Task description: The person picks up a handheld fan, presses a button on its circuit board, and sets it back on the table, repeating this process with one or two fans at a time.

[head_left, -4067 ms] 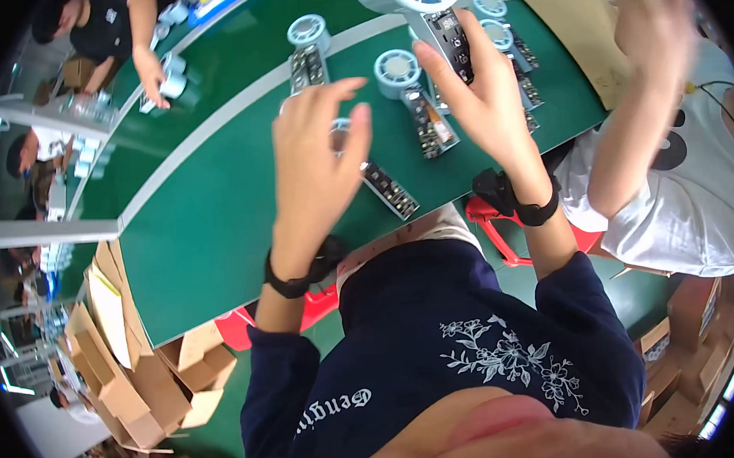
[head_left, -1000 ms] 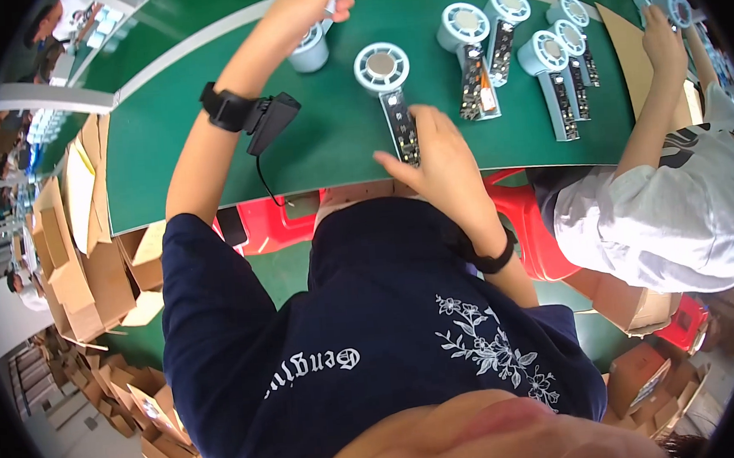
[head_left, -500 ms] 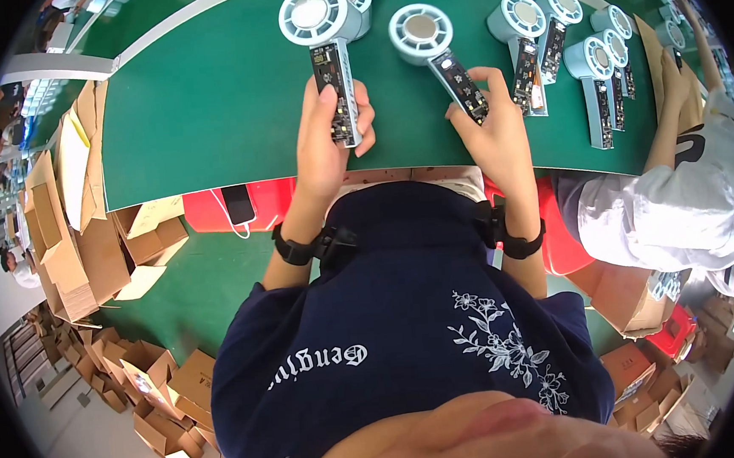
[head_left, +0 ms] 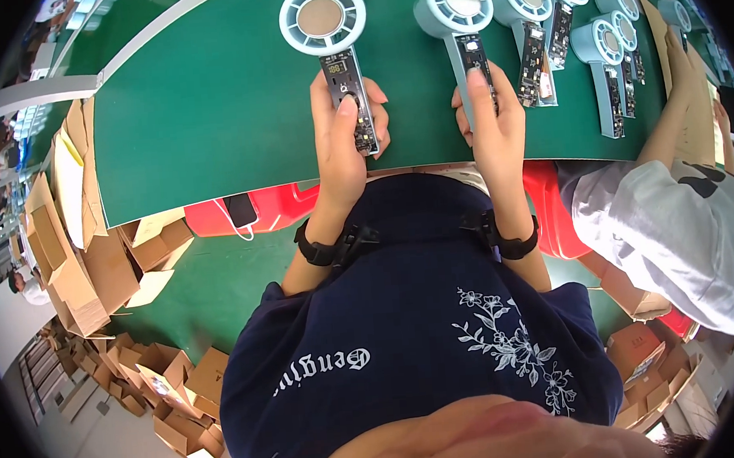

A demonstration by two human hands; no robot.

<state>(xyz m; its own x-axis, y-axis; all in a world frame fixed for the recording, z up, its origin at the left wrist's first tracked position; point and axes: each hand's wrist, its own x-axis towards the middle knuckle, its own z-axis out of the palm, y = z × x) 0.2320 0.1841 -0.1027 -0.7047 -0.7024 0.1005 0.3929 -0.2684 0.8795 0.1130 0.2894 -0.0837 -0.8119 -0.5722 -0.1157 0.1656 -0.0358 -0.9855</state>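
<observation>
In my left hand (head_left: 342,150) is a pale-blue handheld fan (head_left: 322,18) with a round ribbed head and a dark circuit board bared along its handle. My thumb lies on that board, with the fingers wrapped behind. My right hand (head_left: 498,130) is closed round the handle of a second handheld fan (head_left: 456,3) of the same kind, its thumb on the upper part of the board. Both fans are held head away from me, boards facing up. Beyond the left fan's head, another fan head is partly hidden.
On the green table (head_left: 196,96), several like fans (head_left: 532,39) lie to the right of my hands. At far right a co-worker's arm (head_left: 670,123) reaches over the table beside a cardboard sheet (head_left: 699,112). Open cardboard boxes (head_left: 88,257) stand at left; a phone (head_left: 240,209) rests on a red stool (head_left: 284,202).
My right hand has gone from pinching its fan's handle to wrapping round it, and that fan has turned more upright in the picture. My left thumb has shifted onto the left fan's board.
</observation>
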